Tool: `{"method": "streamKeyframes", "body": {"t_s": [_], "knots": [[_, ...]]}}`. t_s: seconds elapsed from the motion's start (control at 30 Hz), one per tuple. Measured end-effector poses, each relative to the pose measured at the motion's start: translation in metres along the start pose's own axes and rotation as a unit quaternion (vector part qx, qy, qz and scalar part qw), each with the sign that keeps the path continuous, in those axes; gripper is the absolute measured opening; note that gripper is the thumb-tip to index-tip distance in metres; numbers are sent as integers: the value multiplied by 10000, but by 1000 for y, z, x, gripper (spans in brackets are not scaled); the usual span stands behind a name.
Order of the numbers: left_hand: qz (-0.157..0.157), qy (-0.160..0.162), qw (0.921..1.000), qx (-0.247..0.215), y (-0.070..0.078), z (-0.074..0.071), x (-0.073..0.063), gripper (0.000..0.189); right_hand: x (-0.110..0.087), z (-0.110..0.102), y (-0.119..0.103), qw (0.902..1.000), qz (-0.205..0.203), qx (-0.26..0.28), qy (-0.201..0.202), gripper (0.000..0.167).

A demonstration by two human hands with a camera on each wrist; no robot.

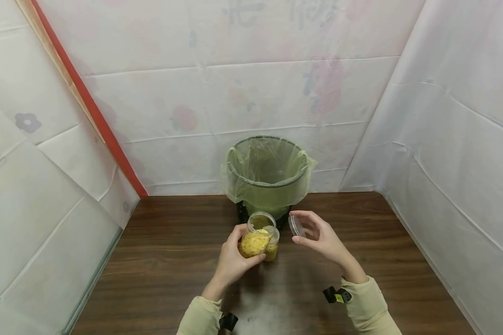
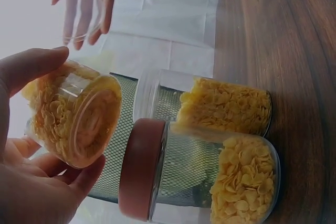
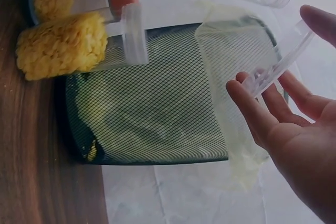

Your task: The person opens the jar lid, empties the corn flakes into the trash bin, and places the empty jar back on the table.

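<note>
The jar of yellow flakes [image 1: 254, 244] is in your left hand [image 1: 230, 261], held at a tilt above the table [image 1: 159, 260] with its mouth uncovered. Your fingers curl round one side of it and your thumb presses the other, opened just as wide as the jar's body. Your right hand [image 1: 322, 239] is level with it on the other side, well opened, holding a clear round lid [image 1: 294, 226] on edge between your thumb and bent fingertips; the lid is apart from the jar, across the gap between your hands.

Beneath and just beyond your left hand, two more jars stand upright on the table. The clear-lidded jar [image 2: 226, 106] is on the side toward your right hand, partly filled with flakes; the jar with the reddish-brown lid [image 2: 247, 182] is just beside it, farther left, also partly filled. You cannot tell whether they touch.

Past both hands stands a dark mesh bin [image 3: 152, 103], its pale yellow-green bag [image 1: 268, 197] folded over the rim. Farthest from you hangs whitish sheeting [image 1: 234, 107] with faint prints.
</note>
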State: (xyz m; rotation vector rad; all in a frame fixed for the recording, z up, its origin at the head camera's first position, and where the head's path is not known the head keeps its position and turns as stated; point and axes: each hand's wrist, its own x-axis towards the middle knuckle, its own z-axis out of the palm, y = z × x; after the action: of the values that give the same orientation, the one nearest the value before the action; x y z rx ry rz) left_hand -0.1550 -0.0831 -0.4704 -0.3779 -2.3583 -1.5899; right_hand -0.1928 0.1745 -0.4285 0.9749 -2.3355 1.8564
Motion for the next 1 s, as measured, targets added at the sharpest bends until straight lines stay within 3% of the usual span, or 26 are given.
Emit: {"method": "streamKeyframes", "body": {"t_s": [0.2,0.47,0.6,0.7,0.8,1.0], "knots": [[-35,85,10000,20,-1,-4,1,69,-3,-1,8,9993,206,-287,117,54],[-12,177,9998,64,-2,-9,-1,62,-7,-2,25,9982,495,-238,226,57],[45,303,9995,87,15,-15,-4,56,-8,0,20,9970,656,-308,261,58],[-10,392,9992,118,14,-17,-5,57,-8,1,13,9963,740,-301,301,58],[7,494,9986,202,-3,-15,-5,60,-8,1,16,9957,794,-315,354,58],[3,634,9977,235,-9,-19,-7,64,-10,-3,42,9947,776,-495,461,59]]}}
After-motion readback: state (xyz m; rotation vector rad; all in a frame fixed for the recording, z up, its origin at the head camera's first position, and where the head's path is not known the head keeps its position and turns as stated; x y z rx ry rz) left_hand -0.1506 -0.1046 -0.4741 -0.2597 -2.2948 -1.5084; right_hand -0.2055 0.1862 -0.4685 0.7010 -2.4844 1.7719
